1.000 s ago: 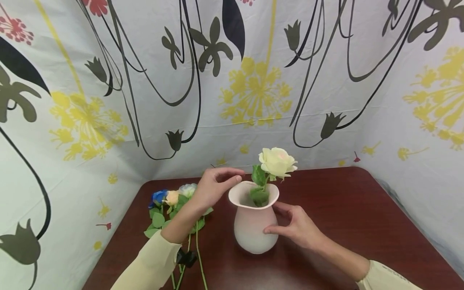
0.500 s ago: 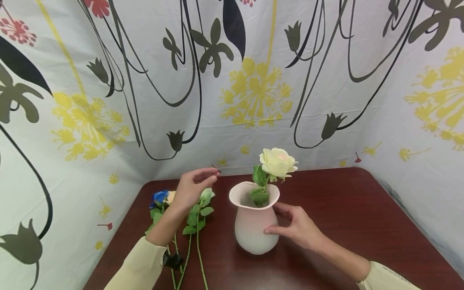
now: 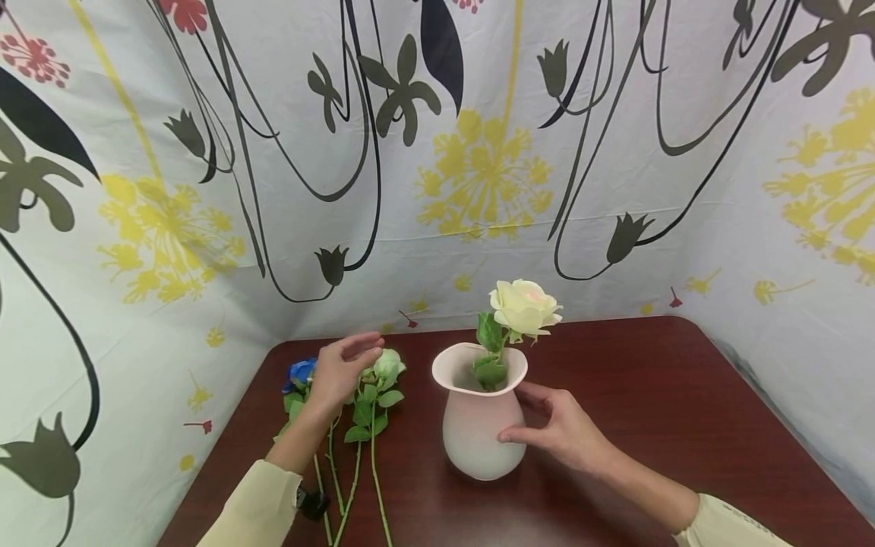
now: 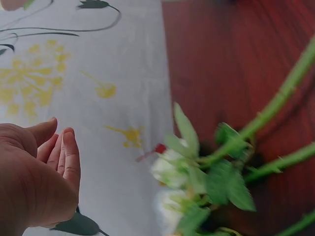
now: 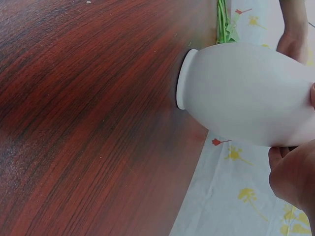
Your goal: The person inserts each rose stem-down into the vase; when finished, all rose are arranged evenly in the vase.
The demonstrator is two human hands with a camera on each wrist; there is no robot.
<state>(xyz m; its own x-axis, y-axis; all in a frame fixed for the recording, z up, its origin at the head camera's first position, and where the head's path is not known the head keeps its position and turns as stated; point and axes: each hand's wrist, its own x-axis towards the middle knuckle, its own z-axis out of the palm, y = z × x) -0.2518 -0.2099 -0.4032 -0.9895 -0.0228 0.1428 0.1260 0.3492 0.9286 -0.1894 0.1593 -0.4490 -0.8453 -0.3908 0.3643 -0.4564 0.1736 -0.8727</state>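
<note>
A pale pink-and-white vase (image 3: 481, 444) with a flared rim stands upright on the table, and one cream rose (image 3: 525, 308) leans out of its mouth. My right hand (image 3: 567, 431) grips the vase's right side, thumb in front and fingers behind; the right wrist view shows this hand (image 5: 295, 174) at the vase body (image 5: 241, 93). Over the loose flowers at the left, my left hand (image 3: 340, 372) hovers with relaxed fingers and holds nothing. Beneath and beside it lie a blue rose (image 3: 301, 371) and a pale greenish-white rose (image 3: 390, 365). The left hand and wrist partly cover the flowers.
Long green stems (image 3: 379, 486) run toward the front edge of the dark red-brown table (image 3: 636, 395). A patterned cloth (image 3: 478, 251) hangs behind the table and along both sides. A black band (image 3: 312, 503) sits at the left wrist.
My left hand has moved left and slightly down, away from the vase rim to above the loose roses. The right hand, vase and cream rose have stayed put.
</note>
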